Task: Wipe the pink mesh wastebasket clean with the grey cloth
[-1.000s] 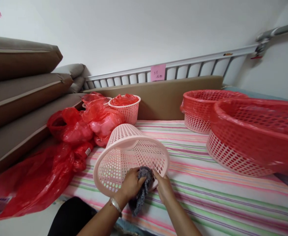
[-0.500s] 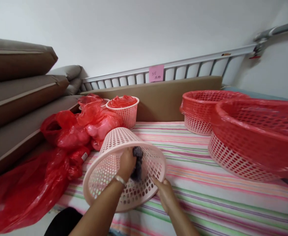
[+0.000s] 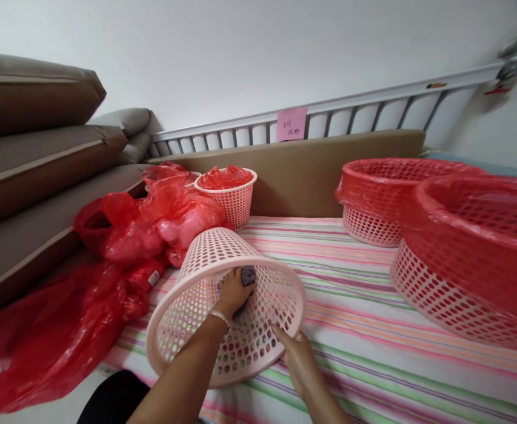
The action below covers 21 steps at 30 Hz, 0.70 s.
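Observation:
A pink perforated plastic basket (image 3: 205,259) lies on its side on the striped bed sheet, its mouth facing me. My left hand (image 3: 232,292) reaches deep inside it, closed on a dark grey cloth (image 3: 248,275) pressed against the inner wall. My right hand (image 3: 298,356) grips the basket's lower rim at the right and steadies it. A thin bracelet sits on my left wrist.
Crumpled red plastic bags (image 3: 126,235) lie at the left beside stacked brown cushions (image 3: 29,176). A small pink basket lined in red (image 3: 227,197) stands at the back. Two larger red-lined baskets (image 3: 461,235) sit at the right. A white rail with a pink note (image 3: 291,124) runs behind.
My left hand has pushed the grey cloth from the basket's rim deep into its inside. The basket's mouth has tipped more toward me, and my right hand has slid lower on the rim.

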Tool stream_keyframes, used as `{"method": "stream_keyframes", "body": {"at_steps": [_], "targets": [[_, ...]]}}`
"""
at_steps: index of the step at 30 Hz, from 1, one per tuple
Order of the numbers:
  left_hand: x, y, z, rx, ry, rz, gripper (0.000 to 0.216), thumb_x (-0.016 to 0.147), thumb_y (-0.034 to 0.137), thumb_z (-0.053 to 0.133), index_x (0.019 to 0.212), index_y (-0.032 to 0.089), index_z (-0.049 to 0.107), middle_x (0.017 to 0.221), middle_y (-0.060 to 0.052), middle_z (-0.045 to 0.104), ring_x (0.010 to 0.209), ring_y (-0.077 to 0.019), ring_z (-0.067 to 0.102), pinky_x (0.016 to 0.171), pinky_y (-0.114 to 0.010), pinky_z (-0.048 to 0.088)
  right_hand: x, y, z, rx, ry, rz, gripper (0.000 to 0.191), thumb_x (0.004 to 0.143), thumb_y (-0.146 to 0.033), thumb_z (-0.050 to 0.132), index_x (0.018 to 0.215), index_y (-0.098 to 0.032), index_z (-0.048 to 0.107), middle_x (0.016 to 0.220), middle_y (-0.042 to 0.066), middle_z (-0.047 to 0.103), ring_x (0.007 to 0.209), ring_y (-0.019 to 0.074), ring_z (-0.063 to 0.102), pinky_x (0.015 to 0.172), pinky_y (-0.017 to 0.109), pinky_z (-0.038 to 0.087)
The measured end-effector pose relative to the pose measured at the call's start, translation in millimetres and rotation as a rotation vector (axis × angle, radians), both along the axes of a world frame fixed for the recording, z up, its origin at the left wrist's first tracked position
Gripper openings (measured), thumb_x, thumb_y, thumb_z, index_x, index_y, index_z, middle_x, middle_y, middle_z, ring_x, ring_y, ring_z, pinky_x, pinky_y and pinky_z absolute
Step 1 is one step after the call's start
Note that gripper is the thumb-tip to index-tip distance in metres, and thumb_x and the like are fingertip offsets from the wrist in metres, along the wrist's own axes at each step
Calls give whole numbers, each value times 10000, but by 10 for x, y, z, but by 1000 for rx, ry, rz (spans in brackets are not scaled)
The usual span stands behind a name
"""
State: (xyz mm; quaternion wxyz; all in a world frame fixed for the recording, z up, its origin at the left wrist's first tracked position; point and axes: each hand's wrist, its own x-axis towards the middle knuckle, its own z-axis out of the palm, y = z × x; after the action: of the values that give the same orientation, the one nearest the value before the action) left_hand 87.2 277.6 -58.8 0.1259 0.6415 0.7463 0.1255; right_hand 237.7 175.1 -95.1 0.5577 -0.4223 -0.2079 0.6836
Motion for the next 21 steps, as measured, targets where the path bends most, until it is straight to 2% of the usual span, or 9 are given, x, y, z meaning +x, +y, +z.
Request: {"method": "stream_keyframes", "body": {"at_steps": [3, 7, 11, 16, 19, 21], "targets": [[-7, -26, -62, 78, 45, 9, 500, 875, 342, 477, 1343, 172, 436, 1330, -137, 523, 1220, -281, 478, 1003, -387, 347, 17, 35, -52, 44, -71, -16, 456, 564, -406, 822, 936, -170, 705, 920, 94, 747, 920, 288, 679, 823, 395, 528], [-58, 8, -76, 100, 85, -13, 383, 863, 206, 460, 1235, 170, 539, 1244, -131, 578, 1153, -263, 524, 955, -351, 380, 46, 92, -114, 83, -149, -61, 518, 598, -424, 807, 1032, -167, 687, 952, 78, 744, 926, 274, 677, 842, 368, 517], [-85, 38, -48, 66, 107, -16, 305, 896, 184, 399, 1121, 170, 604, 1166, -119, 641, 1067, -235, 586, 920, -317, 408, 41, 105, -157, 64, -141, -70, 549, 606, -421, 803, 1075, -166, 675, 994, 85, 737, 979, 280, 663, 872, 375, 508], [-53, -37, -33, 7, 112, -6, 322, 928, 205, 337, 1088, 147, 611, 1098, -143, 683, 994, -248, 639, 841, -329, 454, 27, 79, -180, 57, -136, -85, 586, 541, -363, 833, 1069, -156, 682, 959, 87, 743, 974, 289, 664, 876, 379, 504], [13, -200, 0, -27, 110, -35, 319, 922, 190, 340, 1082, 145, 612, 1086, -147, 694, 983, -248, 655, 827, -327, 461, 18, 68, -184, 48, -124, -71, 563, 561, -399, 817, 1054, -158, 685, 945, 88, 745, 930, 284, 678, 829, 371, 522], [83, -402, 35, -47, 107, -79, 318, 910, 183, 348, 1073, 141, 618, 1077, -154, 698, 978, -258, 660, 822, -335, 465, 11, 62, -180, 30, -114, -68, 553, 573, -417, 808, 1047, -157, 685, 912, 85, 749, 899, 284, 685, 793, 370, 532]]}}
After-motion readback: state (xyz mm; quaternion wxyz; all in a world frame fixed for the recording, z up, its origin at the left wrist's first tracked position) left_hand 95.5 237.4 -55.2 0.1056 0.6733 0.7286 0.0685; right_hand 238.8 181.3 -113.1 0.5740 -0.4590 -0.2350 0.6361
